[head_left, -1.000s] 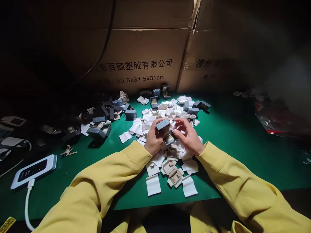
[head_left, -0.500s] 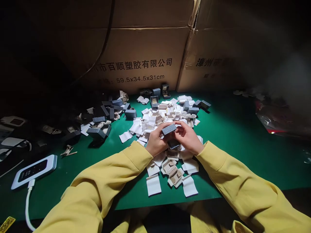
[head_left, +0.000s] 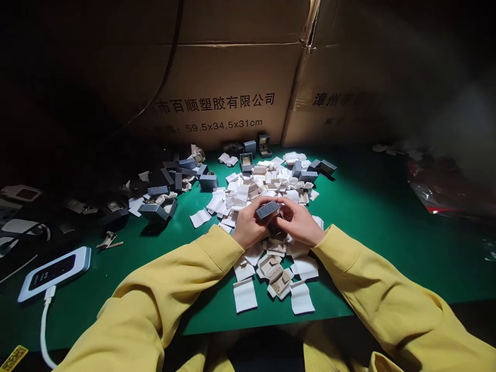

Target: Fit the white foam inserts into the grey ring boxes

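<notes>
A small grey-blue box (head_left: 268, 209) is held between both hands above a heap of white and beige paper inserts (head_left: 267, 186) on the green mat (head_left: 368, 227). My left hand (head_left: 250, 225) grips its left side with curled fingers. My right hand (head_left: 300, 222) closes on its right side, fingers wrapped round the lid and base. The lid looks nearly down on the base. Both arms wear yellow sleeves.
Several more grey-blue boxes (head_left: 157, 209) lie to the left and at the back (head_left: 310, 173) of the heap. Large cardboard cartons (head_left: 228, 88) wall off the rear. A white device on a cable (head_left: 54, 271) lies at the left. Loose white slips (head_left: 244, 294) sit near the front edge.
The box stood open with its lid raised and insert showing; both hands have since pressed the lid down, and the box sits lower between them.
</notes>
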`<state>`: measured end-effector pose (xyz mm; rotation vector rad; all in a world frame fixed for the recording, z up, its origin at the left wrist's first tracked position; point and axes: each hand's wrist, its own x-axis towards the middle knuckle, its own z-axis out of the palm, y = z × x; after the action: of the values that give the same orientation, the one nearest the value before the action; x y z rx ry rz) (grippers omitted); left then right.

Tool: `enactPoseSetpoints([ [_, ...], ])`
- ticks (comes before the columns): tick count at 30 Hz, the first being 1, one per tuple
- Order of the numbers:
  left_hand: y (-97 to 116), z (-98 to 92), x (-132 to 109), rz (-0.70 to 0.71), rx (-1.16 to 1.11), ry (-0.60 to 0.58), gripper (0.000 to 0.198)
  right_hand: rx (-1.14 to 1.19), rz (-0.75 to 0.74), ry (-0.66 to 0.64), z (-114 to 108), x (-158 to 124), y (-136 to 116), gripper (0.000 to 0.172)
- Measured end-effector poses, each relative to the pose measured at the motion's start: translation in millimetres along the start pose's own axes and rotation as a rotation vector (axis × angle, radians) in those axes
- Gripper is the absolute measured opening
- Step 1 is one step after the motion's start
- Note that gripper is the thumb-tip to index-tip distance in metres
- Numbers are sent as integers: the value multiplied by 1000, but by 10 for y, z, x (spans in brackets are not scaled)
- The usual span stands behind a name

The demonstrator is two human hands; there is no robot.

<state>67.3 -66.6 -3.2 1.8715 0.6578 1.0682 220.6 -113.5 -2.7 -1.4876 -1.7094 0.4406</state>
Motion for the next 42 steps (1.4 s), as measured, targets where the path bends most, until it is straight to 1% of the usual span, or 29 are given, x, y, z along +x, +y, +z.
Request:
enactPoseSetpoints([
  [3,4,-29,8,-5,11,49,25,87,29,-125,-75,15,-27,35],
  [4,-1,-36,14,-18,-3,82,24,100,18,-119,-104,23,-24,35],
  [5,-9,-40,21,-37,-22,118,23,80,-10,-84,-132,32,-10,36],
  [7,-27,-43,39,-84,-60,181,21,-71,-91,31,-176,51,53,35],
  [8,-36,-41,47,-105,-75,197,20,-192,-131,81,-189,59,100,34],
  [9,-47,-38,53,-122,-90,201,20,-318,-161,104,-195,65,151,34],
  [10,-57,-35,57,-132,-106,196,20,-433,-176,97,-195,69,202,34],
  [11,-67,-32,58,-139,-123,186,21,-522,-175,63,-191,71,248,35],
  [13,-87,-28,53,-150,-143,155,23,-607,-146,-26,-179,72,311,35],
  [15,-104,-28,42,-160,-147,122,24,-605,-130,-71,-177,76,334,33],
  [17,-116,-29,33,-168,-144,102,23,-571,-140,-82,-198,87,343,31],
  [20,-124,-33,31,-173,-145,100,22,-495,-203,-122,-271,108,383,28],
  [23,-124,-35,37,-181,-157,99,23,-458,-231,-136,-352,121,451,31],
  [25,-121,-35,40,-188,-165,102,23,-457,-226,-97,-382,124,471,31],
  [27,-117,-34,41,-184,-174,93,24,-437,-236,-20,-388,123,448,30],
  [30,-101,-27,34,-129,-231,54,25,-384,-284,128,-362,119,347,31],
  [31,-92,-26,31,-104,-250,41,26,-365,-307,157,-348,116,307,31],
  [33,-72,-25,26,-61,-269,11,26,-324,-367,172,-312,109,237,32],
  [36,-53,-31,22,-30,-265,-49,25,-298,-448,146,-247,98,182,33],
  [39,-59,-40,22,-13,-212,-93,23,-311,-468,129,-188,87,174,34],
  [42,-74,-43,24,-15,-199,-118,22,-314,-470,148,-155,78,171,42],
])
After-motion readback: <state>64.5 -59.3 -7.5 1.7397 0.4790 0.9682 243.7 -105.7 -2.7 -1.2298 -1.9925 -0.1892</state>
